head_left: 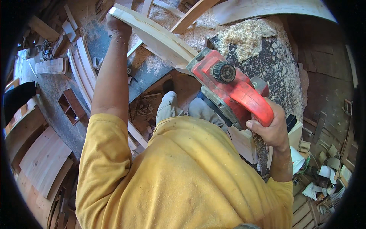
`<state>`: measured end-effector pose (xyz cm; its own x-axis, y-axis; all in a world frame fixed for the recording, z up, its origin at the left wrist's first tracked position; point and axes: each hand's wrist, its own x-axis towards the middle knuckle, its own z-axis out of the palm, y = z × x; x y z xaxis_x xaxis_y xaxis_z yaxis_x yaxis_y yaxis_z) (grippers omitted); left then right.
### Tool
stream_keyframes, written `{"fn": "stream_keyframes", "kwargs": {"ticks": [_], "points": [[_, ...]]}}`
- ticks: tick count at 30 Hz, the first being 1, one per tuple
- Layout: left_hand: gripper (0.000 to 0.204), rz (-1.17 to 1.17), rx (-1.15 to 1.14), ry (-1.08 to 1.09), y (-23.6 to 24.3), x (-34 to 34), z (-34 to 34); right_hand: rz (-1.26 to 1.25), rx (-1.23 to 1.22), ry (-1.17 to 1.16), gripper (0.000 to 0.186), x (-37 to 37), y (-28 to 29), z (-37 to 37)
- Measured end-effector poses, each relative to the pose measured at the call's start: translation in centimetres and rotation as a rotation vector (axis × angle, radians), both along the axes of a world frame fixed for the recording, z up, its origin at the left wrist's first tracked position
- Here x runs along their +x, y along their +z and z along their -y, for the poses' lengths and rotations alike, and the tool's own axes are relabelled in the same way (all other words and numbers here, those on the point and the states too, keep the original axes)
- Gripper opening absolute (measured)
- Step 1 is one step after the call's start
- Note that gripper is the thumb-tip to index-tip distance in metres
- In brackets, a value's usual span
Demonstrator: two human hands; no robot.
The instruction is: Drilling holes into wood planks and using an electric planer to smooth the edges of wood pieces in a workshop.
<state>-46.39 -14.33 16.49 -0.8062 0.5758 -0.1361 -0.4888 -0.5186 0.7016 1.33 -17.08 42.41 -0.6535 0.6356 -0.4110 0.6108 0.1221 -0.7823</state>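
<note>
My right hand (pixel 270 125) is wrapped round the rear handle of a red electric planer (pixel 244 89) with a black front knob. The planer's front end is against the near end of a thick pale wooden board (pixel 160 36), whose near part it hides. My left arm reaches forward, and my left hand (pixel 119 26) grips the board's far left end. Most of that hand's fingers are behind the wood. The board slants from upper left down toward the planer.
Wood shavings (pixel 248 38) heap on a dark, speckled bench top (pixel 282 72) at the right. Wooden slats (pixel 194 15) cross behind the board. Curved panels (pixel 45 160) lie at the left, near a small wooden box (pixel 71 107). Scraps and litter (pixel 324 175) cover the lower right floor.
</note>
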Motion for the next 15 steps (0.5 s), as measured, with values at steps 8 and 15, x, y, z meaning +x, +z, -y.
{"fn": "stream_keyframes", "kwargs": {"ticks": [8, 15], "points": [[0.033, 0.02, 0.123, -0.137, -5.5, -5.1, 0.9, 0.001, -0.005, 0.05, 0.034, -2.9, 0.3, -0.9], [0.03, -0.22, 0.025, -0.054, -6.1, -4.6, 0.9, 0.009, -0.002, 0.057, 0.033, -4.1, 0.4, -0.8]]}}
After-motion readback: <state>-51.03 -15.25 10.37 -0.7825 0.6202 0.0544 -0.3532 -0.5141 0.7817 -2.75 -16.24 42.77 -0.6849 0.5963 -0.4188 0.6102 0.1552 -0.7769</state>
